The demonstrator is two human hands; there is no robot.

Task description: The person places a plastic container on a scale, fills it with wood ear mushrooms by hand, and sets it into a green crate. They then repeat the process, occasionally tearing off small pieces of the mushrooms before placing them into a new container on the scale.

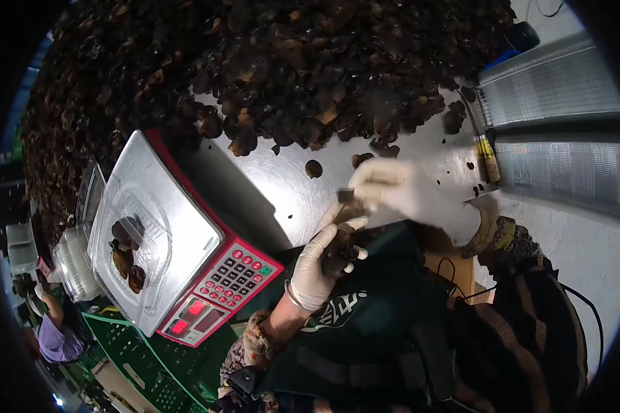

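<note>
My left hand, in a white glove, is closed around some dark wood ear mushrooms in front of the apron. My right hand, also gloved and blurred by motion, reaches over from the right. Its fingertips pinch a small dark wood ear piece just above the left hand. To the left stands a red scale with a metal plate and lit red digits. On it rests a clear plastic container holding several mushroom pieces.
A large heap of wood ear mushrooms covers the back of the metal table. Clear plastic trays and a yellow-handled brush lie right. Stacked clear containers, a green crate and another person are left.
</note>
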